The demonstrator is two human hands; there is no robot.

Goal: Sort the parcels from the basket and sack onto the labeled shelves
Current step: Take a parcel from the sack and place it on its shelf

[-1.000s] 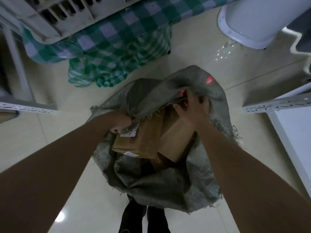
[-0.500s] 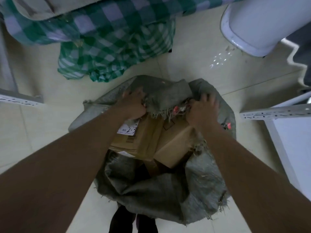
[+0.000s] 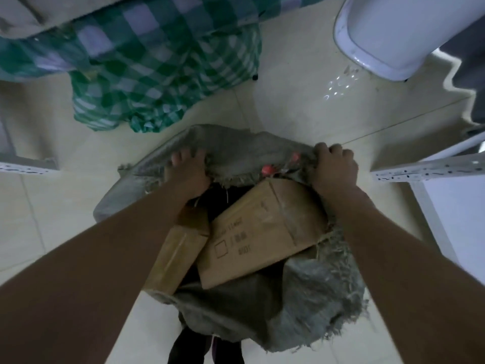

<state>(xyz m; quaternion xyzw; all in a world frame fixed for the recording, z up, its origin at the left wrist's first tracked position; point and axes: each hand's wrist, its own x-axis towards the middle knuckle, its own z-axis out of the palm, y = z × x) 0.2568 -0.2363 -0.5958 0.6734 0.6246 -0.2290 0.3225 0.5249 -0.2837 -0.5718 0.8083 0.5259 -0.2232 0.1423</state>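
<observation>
Sack (image 3: 236, 151) mouth had been pulled wider since a second before: left hand (image 3: 187, 172) and right hand (image 3: 333, 166) each gripped its far rim, spread apart. Large parcel (image 3: 262, 232) and narrow parcel (image 3: 178, 256) lay exposed inside, ready for picking.

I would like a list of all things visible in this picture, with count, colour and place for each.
sack: one, grey, frayed, on the floor at centre, mouth held open
boxes: two, brown cardboard, inside the sack; the larger one on the right, the narrower one on the left
checked cloth: one, green and white, top left
white tub: one, top right
shelf rails: two, white, right and left edges
floor: cream tiles
left hand: grips the sack's far edge
right hand: grips the sack's far edge
</observation>
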